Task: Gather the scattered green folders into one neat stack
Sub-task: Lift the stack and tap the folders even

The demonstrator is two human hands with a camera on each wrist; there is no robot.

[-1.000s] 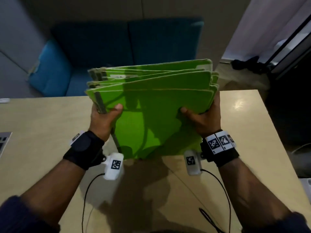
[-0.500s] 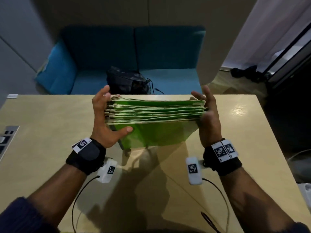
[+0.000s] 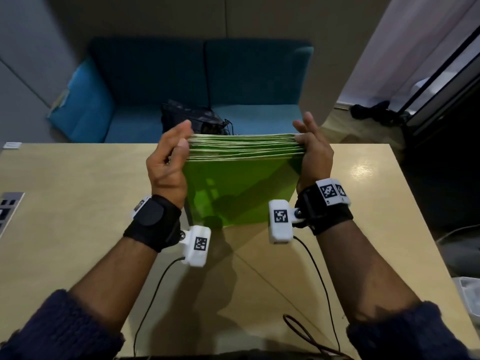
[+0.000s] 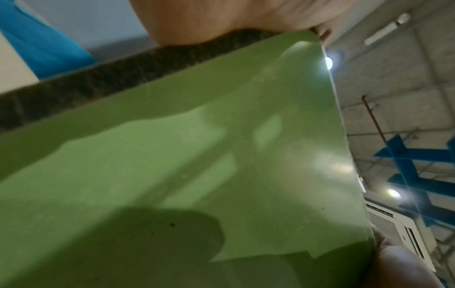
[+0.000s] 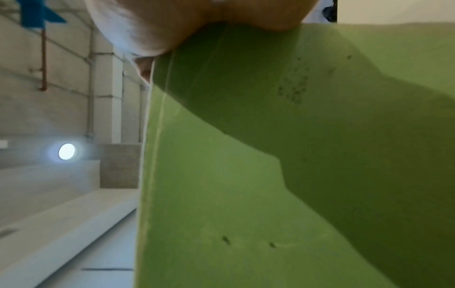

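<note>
Head view: I've got the green folders [image 3: 241, 183] stood on edge on the table [image 3: 65, 203], all bunched as one stack, top edges lined up and facing the camera. My left hand [image 3: 166, 165] is on the stack's left end, fingers fairly straight and pressing flat on that end, thumb near the top edges. My right hand [image 3: 314, 157] is on the right end, palm against it, fingers extended upward past the top, not wrapped around. Both hands squeeze the stack between them. The stack's bottom edge meets the table just ahead of the wrist cameras.

Left wrist view: a green folder face [image 4: 197, 165] fills the frame, palm at top edge, blurry. Right wrist view: same, green face [image 5: 270, 175] close up, heel of hand at top.

Behind the table: a blue sofa [image 3: 233, 81] with a dark bag [image 3: 189, 115] on it.
</note>
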